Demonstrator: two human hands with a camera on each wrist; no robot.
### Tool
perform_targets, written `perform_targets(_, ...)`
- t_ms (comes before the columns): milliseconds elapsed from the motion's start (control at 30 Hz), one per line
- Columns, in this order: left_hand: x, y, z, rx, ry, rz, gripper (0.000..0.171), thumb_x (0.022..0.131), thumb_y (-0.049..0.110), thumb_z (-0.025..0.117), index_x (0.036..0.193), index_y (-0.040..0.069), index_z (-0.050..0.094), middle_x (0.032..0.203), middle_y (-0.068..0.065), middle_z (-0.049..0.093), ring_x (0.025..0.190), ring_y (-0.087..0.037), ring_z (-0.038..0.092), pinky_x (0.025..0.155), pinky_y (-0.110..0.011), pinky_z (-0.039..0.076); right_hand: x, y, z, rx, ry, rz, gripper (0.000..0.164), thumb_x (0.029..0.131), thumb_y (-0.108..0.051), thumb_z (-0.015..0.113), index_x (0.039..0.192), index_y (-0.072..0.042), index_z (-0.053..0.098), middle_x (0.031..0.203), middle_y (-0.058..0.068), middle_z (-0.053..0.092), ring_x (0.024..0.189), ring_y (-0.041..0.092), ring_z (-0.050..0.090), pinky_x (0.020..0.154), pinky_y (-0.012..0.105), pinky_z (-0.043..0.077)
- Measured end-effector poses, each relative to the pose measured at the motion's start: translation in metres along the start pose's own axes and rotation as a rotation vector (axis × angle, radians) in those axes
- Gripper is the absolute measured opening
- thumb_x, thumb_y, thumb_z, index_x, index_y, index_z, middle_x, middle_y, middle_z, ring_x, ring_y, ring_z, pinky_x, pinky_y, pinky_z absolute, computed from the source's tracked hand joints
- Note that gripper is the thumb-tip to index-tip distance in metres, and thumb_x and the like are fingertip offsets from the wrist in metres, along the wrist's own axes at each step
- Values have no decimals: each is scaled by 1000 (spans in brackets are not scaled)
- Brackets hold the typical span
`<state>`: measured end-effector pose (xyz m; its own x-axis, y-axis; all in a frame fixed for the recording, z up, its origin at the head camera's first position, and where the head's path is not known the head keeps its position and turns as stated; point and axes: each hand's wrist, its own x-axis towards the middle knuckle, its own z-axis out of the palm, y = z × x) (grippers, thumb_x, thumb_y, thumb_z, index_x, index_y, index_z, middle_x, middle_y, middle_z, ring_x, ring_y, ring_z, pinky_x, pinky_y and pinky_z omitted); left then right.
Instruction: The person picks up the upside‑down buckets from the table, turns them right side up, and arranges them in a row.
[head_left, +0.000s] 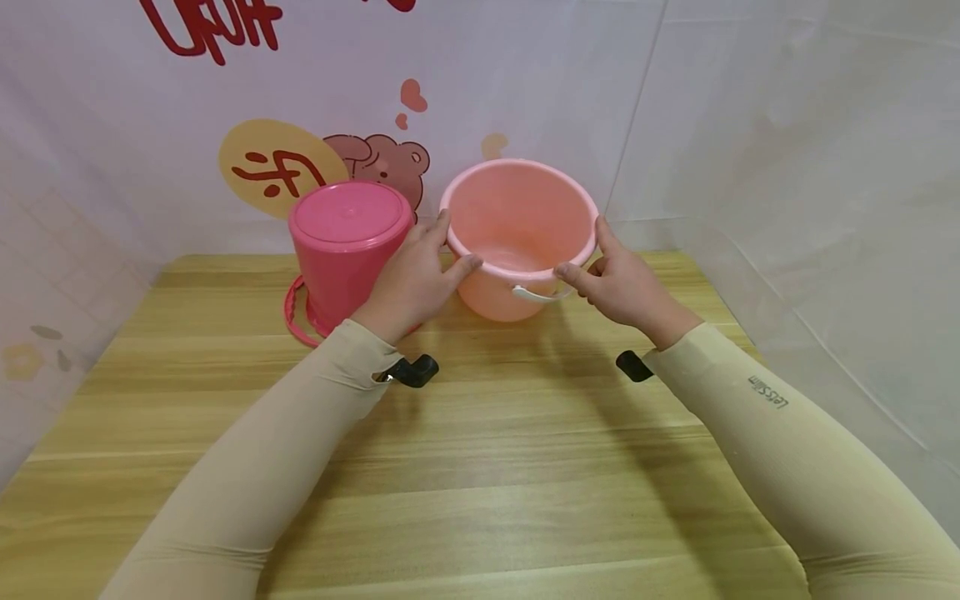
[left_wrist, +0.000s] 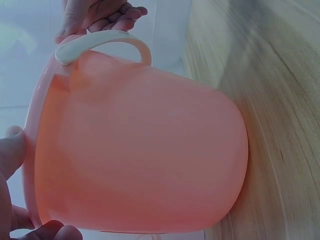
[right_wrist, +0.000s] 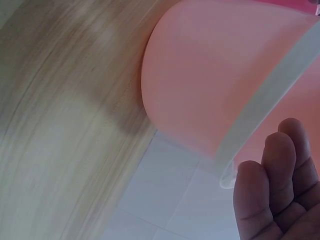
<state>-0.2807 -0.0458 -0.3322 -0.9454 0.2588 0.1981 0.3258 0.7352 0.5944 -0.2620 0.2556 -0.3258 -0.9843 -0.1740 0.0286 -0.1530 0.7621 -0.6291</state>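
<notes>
A light pink bucket [head_left: 491, 296] stands with its mouth up near the back of the table, its base at the wood. My left hand [head_left: 412, 283] grips its rim on the left, thumb over the front edge. On the right side, my right hand [head_left: 626, 283] holds the same rim between thumb and index finger; its other fingers [right_wrist: 280, 160] are bent beside the wall. A white handle [head_left: 534, 297] hangs at the bucket's front right. Just left of my left hand, a darker pink bucket [head_left: 330, 275] sits upside down, partly hidden by that hand.
The darker bucket's pink handle [head_left: 291, 321] lies on the wooden table [head_left: 487, 467]. Behind the buckets hangs a white backdrop [head_left: 540, 75] with a printed bear and red writing. A pale sheet [head_left: 840, 217] borders the table's right side. Black wrist mounts [head_left: 416, 371] stick out under the sleeves.
</notes>
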Motion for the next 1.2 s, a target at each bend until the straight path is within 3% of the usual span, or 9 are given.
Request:
perform_targets(267, 0, 2, -1, -2, 3, -8, 88, 102, 55, 62, 170, 16, 21, 165, -12, 39, 148, -32, 47, 121, -52, 42, 2, 0, 1, 4, 12, 1, 106, 96, -69, 61, 170, -30, -5, 83, 10, 69, 79, 25, 62, 62, 37, 51)
perform_targets(833, 4, 2, 3, -5, 18, -28, 84, 104, 53, 60, 169, 15, 24, 162, -12, 43, 144, -31, 50, 119, -50, 44, 8, -1, -1, 20, 1, 38, 112, 96, -70, 60, 169, -20, -9, 89, 9, 72, 81, 23, 64, 64, 35, 52)
perform_targets(1200, 10, 3, 7, -9, 66, -12, 80, 106, 50, 57, 167, 9, 27, 154, -15, 48, 126, -30, 57, 113, -47, 49, 15, -1, -2, 19, 11, 51, 110, 97, -70, 58, 170, -19, -5, 93, 10, 74, 86, 23, 67, 67, 34, 53)
